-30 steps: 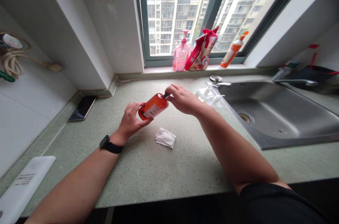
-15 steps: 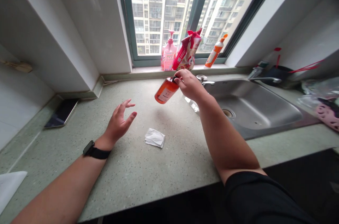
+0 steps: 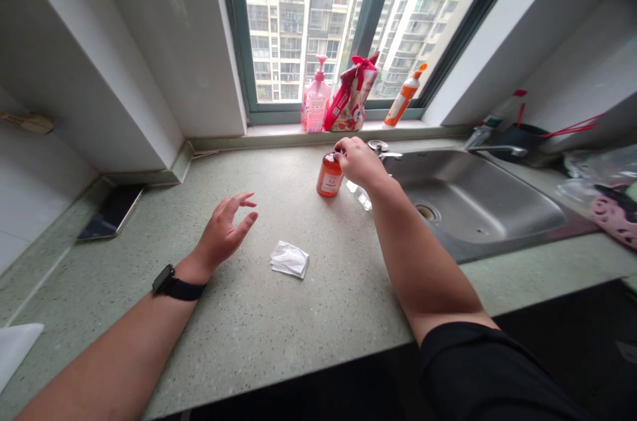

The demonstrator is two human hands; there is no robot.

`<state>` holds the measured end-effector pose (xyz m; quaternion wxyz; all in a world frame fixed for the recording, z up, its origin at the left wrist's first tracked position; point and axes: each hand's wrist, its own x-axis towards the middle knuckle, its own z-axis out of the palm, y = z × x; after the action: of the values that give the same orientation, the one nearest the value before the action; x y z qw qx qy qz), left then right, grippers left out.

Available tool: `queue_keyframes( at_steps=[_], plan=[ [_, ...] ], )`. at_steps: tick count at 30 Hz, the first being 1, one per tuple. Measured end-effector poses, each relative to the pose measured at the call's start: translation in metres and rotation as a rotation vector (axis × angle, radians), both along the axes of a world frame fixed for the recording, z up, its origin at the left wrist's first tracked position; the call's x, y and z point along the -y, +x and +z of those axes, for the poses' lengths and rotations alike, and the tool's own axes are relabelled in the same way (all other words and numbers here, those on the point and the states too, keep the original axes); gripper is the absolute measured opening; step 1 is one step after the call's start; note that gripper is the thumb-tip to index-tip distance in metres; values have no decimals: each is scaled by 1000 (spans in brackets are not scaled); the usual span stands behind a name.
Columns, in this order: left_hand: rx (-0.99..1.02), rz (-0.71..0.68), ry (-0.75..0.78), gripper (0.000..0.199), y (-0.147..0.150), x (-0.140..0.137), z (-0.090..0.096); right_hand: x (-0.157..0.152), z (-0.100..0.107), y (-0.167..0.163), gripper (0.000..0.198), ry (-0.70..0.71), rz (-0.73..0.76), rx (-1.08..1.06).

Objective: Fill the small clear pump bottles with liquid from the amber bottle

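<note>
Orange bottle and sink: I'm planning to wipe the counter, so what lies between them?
In the head view, clear containers are between the orange bottle and the sink, partly hidden by the right hand; their number is unclear.

Daylight from window (image 3: 328, 26), edges perhaps blurry

We think this is a kitchen, most likely in a home. We see a metal sink (image 3: 497, 198) with a drain hole (image 3: 426, 212) and a shiny tap (image 3: 502, 150). The sink is set into a long, speckled stone counter (image 3: 259, 328). Behind it we find a window (image 3: 374, 9), and on its sill (image 3: 283, 130) stand a pink pump bottle (image 3: 316, 107) and a red bag (image 3: 351, 102). Through the glass we can see tall buildings (image 3: 288, 29) with lots of windows.
</note>
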<state>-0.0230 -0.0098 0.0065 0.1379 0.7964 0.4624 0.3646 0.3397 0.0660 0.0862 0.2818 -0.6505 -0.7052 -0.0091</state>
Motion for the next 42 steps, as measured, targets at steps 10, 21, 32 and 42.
queue_keyframes(
  at_steps=[10,21,32,42],
  plan=[
    [68,-14,13,42,1,1,7,10,14,3,26,101,31,-73],
    [15,-92,-51,52,5,7,14,64,45,-35,31,78,439,-381],
    [-67,-230,-261,55,7,3,9,64,-71,-91,50,-509,667,-525],
    [52,-181,-379,51,6,0,4,63,-89,-77,57,-493,634,-568]
  ],
)
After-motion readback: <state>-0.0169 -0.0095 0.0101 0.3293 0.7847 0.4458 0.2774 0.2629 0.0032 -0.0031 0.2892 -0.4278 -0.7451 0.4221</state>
